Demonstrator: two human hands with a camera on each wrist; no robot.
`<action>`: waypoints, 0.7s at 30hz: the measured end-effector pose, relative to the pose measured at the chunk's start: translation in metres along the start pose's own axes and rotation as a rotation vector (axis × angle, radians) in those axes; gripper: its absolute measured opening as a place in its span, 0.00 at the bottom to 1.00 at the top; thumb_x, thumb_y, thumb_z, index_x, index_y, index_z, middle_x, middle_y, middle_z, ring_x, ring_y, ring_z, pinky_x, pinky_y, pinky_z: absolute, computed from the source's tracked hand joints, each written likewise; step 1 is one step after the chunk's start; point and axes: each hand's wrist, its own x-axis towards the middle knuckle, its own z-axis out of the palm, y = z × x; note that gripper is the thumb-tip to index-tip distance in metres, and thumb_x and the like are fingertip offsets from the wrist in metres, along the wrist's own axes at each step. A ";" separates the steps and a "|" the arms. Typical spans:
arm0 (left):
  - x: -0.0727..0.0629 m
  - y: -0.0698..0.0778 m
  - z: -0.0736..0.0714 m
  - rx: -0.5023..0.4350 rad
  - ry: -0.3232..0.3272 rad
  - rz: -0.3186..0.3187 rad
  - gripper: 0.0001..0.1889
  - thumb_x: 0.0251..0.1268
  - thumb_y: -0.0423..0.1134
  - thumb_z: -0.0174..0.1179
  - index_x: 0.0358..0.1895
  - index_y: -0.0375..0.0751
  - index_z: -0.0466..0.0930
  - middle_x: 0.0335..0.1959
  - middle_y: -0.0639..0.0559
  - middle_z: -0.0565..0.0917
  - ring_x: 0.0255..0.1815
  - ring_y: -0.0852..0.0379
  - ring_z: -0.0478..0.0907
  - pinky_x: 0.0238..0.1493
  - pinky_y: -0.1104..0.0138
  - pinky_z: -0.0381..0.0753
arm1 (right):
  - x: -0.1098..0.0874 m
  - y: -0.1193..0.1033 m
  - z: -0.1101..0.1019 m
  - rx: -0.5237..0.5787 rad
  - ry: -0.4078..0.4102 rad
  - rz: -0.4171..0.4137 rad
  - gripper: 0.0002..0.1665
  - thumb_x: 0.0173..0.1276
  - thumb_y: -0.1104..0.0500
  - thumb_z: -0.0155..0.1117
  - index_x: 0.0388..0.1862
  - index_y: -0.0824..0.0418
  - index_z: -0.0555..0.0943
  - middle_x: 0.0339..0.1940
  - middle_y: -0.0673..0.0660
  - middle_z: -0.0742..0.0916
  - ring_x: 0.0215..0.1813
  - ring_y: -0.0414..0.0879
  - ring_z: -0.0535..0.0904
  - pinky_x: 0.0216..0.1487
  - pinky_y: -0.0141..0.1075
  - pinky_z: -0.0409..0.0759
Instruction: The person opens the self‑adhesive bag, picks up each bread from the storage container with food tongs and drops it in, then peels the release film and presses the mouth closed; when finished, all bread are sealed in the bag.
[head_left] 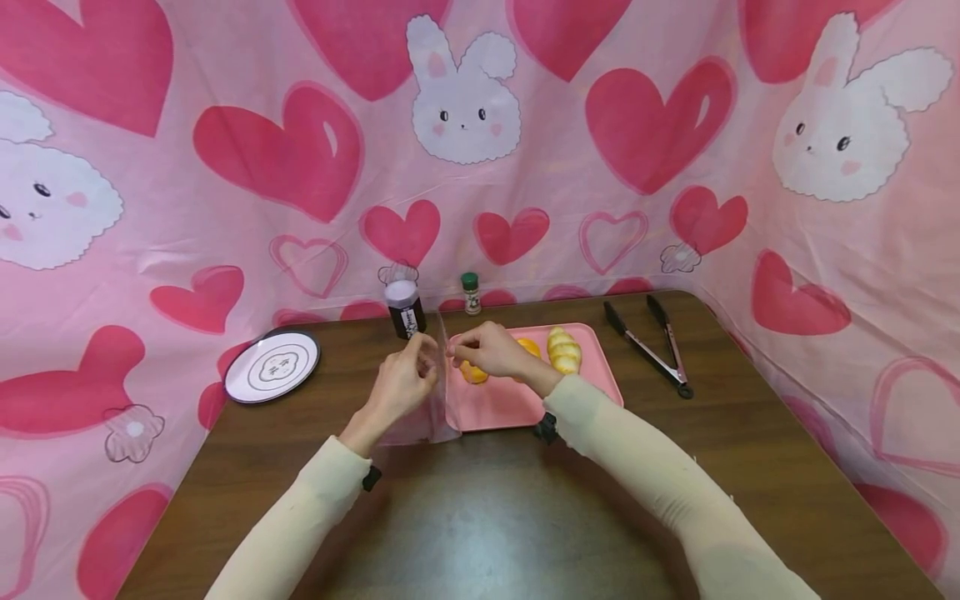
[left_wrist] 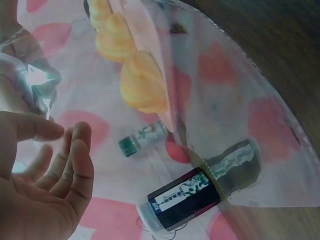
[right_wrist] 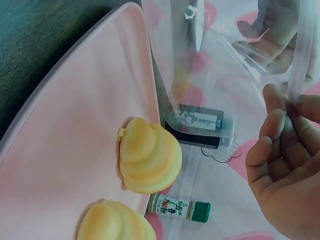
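A clear plastic bag [head_left: 431, 421] hangs upright between the hands, at the left edge of a pink tray [head_left: 495, 410]. My right hand [head_left: 491, 348] pinches its upper edge between thumb and fingers; the right wrist view shows the strip-like rim [right_wrist: 302, 55] there. On the other side, my left hand [head_left: 405, 379] is close to the bag with loosely curled fingers. In the left wrist view, no film shows between that hand's [left_wrist: 55, 170] thumb and fingers. Several yellow, croissant-shaped rolls [head_left: 563, 352] lie on the tray, partly hidden by the right hand.
Behind the bag stands a dark jar with a pale lid [head_left: 406, 310], and a small green-capped spice bottle [head_left: 471, 294] is to its right. A white plate [head_left: 273, 367] with a dark rim lies at the left. Black-tipped tongs [head_left: 652, 357] lie spread right of the tray.
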 end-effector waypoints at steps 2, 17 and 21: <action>0.001 0.002 0.000 0.036 -0.009 0.011 0.12 0.60 0.32 0.60 0.48 0.42 0.80 0.32 0.49 0.85 0.28 0.55 0.78 0.31 0.62 0.78 | 0.000 0.000 0.000 -0.004 0.005 0.001 0.15 0.74 0.52 0.60 0.46 0.57 0.89 0.37 0.57 0.92 0.24 0.39 0.78 0.20 0.29 0.64; 0.006 0.003 -0.003 0.165 0.034 0.012 0.10 0.57 0.30 0.61 0.40 0.40 0.89 0.36 0.44 0.84 0.36 0.48 0.82 0.35 0.52 0.82 | -0.001 0.002 -0.004 -0.114 0.026 -0.004 0.10 0.71 0.54 0.64 0.35 0.54 0.89 0.32 0.59 0.90 0.26 0.40 0.78 0.27 0.29 0.74; 0.008 0.002 -0.004 0.167 -0.014 0.019 0.13 0.60 0.29 0.56 0.42 0.39 0.89 0.38 0.43 0.88 0.32 0.49 0.79 0.29 0.56 0.79 | -0.001 0.004 -0.006 -0.141 0.028 0.000 0.10 0.71 0.53 0.64 0.37 0.55 0.89 0.32 0.55 0.90 0.27 0.40 0.78 0.29 0.29 0.76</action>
